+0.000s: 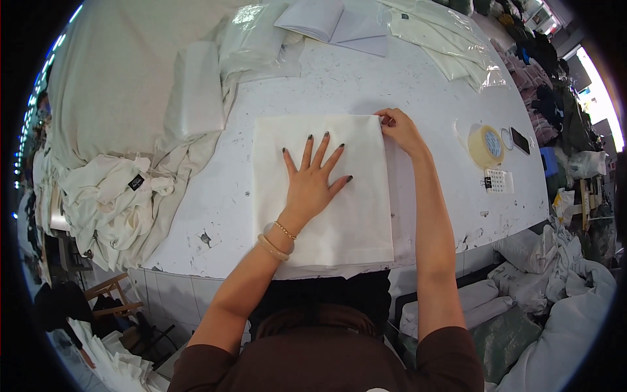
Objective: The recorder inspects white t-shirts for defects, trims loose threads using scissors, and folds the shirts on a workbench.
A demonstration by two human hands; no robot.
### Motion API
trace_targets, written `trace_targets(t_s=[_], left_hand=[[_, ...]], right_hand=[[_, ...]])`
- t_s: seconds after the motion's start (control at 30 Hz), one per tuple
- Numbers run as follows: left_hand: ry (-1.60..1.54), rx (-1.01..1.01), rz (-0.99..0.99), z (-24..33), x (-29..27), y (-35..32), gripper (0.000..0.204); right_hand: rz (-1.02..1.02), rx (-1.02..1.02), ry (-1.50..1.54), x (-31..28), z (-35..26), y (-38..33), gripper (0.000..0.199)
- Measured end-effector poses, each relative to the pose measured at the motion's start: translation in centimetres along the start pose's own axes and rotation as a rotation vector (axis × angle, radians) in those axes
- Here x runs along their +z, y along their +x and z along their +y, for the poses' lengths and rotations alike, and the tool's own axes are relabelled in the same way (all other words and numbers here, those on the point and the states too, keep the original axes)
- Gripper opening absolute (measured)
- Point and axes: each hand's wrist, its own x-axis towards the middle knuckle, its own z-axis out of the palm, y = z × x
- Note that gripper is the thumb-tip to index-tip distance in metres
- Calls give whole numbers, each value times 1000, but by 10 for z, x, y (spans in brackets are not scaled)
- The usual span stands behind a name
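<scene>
A white garment (353,215), folded into a neat upright rectangle, lies flat at the table's front edge before me. My left hand (315,179) rests on its middle, palm down, fingers spread wide. At the fold's far right corner, my right hand (400,127) pinches the cloth between thumb and fingers. Bracelets (274,245) circle my left wrist. What the fold hides inside cannot be seen.
Left lie a crumpled white garment (124,202) with a dark label and a beige cloth (130,72). Clear plastic bags (199,91), an open notebook (333,29) and a bagged garment (444,46) lie farther back. Right are a tape roll (486,146), a phone (520,140) and a sticker sheet (499,181).
</scene>
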Motion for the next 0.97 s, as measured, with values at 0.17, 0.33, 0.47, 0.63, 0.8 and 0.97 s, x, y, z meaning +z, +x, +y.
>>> trace_targets(t_s=[0.17, 0.33, 0.47, 0.63, 0.8, 0.97], left_hand=[[1, -6, 6, -2, 0, -2, 61], [-7, 5, 8, 2, 1, 1, 60], [3, 0, 8, -2, 1, -1, 60], [-4, 3, 2, 1, 0, 0, 60], [-11, -11, -14, 1, -2, -1, 60], [-20, -25, -36, 1, -3, -1, 60]], right_hand=[[29, 94, -27, 8, -19, -2, 22], [61, 87, 261, 4, 2, -1, 25], [-28, 65, 168, 4, -12, -4, 27], [32, 89, -43, 14, -13, 2, 21], [131, 6, 48, 21, -10, 3, 13], [157, -54, 1, 20, -4, 1, 14]])
